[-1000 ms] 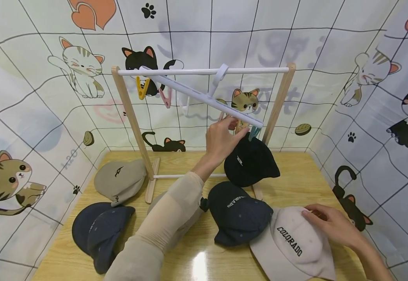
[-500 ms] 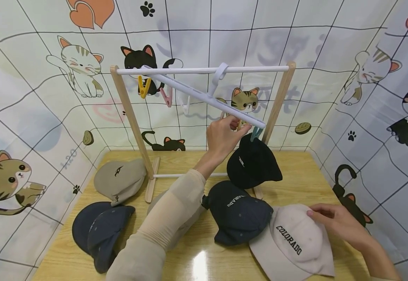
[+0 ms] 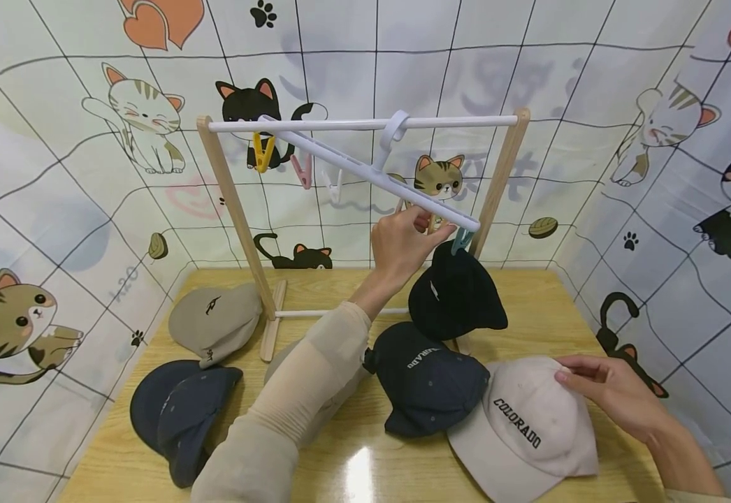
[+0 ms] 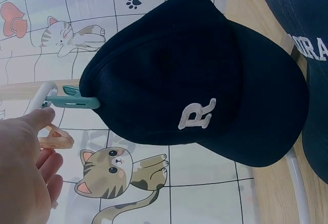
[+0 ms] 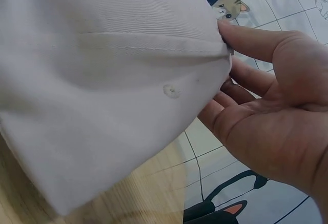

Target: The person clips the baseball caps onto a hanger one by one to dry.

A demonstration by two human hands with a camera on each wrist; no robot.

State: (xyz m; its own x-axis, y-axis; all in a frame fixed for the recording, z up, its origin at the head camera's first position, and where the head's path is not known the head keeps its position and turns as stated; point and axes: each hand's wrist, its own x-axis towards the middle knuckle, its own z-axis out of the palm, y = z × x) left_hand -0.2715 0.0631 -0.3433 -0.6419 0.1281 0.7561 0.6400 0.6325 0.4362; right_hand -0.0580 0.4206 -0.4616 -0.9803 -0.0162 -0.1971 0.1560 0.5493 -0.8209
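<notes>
A pale lavender hanger (image 3: 368, 170) hangs tilted from the rack's top bar, its right end low. At that end my left hand (image 3: 395, 244) has thumb and fingers around a peach clothespin (image 4: 55, 138), part of which the hand hides. A teal clothespin (image 3: 462, 240) beside my thumb grips a black baseball cap (image 4: 169, 75) with a white R, so the cap hangs crown up-left. On the right, my right hand (image 3: 613, 391) pinches the crown top of an off-white cap (image 3: 532, 419) lettered COLORADO. Its brim is low on the table, the crown slightly raised.
The wooden rack (image 3: 240, 209) with white bars stands at the table's back. Yellow (image 3: 263, 152), pink (image 3: 302, 172) and white (image 3: 333, 186) clothespins dangle at the hanger's left. Navy caps (image 3: 428, 381), a beige cap (image 3: 216, 323) and a grey cap partly under my left sleeve lie on the table (image 3: 365, 482).
The hanger's low end, with the black cap, has shifted slightly right. My right hand has gone from resting by the off-white cap to pinching its crown and lifting it a little.
</notes>
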